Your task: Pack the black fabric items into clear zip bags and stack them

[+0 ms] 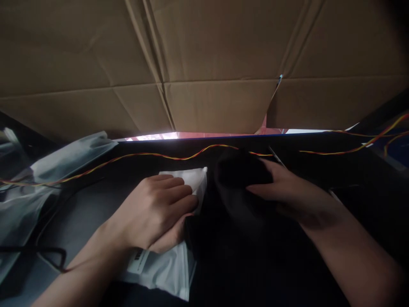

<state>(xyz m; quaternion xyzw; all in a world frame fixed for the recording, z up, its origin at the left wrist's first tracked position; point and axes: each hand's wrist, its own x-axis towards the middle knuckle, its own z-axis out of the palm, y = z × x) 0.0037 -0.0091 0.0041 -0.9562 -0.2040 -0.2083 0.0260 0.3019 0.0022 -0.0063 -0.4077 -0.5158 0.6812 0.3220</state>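
My left hand [166, 209] is closed, fingers curled over a frosted plastic zip bag [166, 273] with a printed label near its lower part. White shows through the bag's far end beyond my knuckles. My thumb and fingertips press at the bag's right edge, beside dark material. To the right, my right hand [284, 187] grips a black, soft-looking item [243, 170] between thumb and fingers. That item is blurred and blends into the dark surface, so its exact kind and lower outline cannot be made out.
Behind the dark work surface [76, 221] stands a creased cardboard sheet [217, 102]. A twisted red and yellow wire [150, 154] runs across the back. More frosted plastic bags [73, 157] lie at the left, with a thin black cord [32, 249] near them.
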